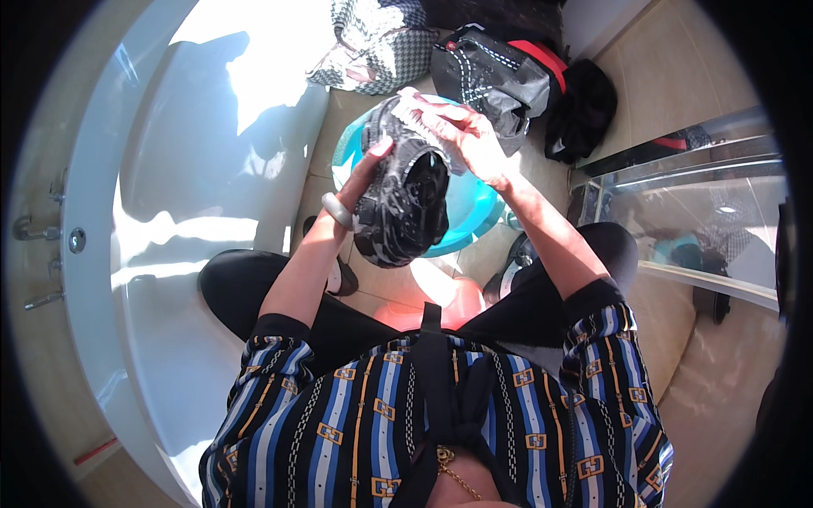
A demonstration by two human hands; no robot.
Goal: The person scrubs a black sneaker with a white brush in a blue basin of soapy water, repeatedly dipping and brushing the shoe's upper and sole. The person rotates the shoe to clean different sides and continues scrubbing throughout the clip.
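Observation:
A wet black shoe point(397, 216) with streaks of white suds is held over a turquoise plastic basin point(486, 219). My left hand point(367, 166) grips its left side, the thumb lying on the upper; the other fingers are hidden behind it. In my right hand point(475, 141) is a scrubbing brush point(411, 114) with pale bristles, pressed against the upper near the shoe's far end. The shoe's dark opening faces up and to the right. Only part of the basin shows around the shoe.
A white bathtub point(190, 159) runs along the left, with a tap point(38, 228) on the wall. Behind the basin are a houndstooth bag point(394, 57), a grey-black bag point(489, 82) and black fabric point(581, 111). A coral plastic stool point(438, 305) sits between my legs; a glass panel point(698, 203) stands right.

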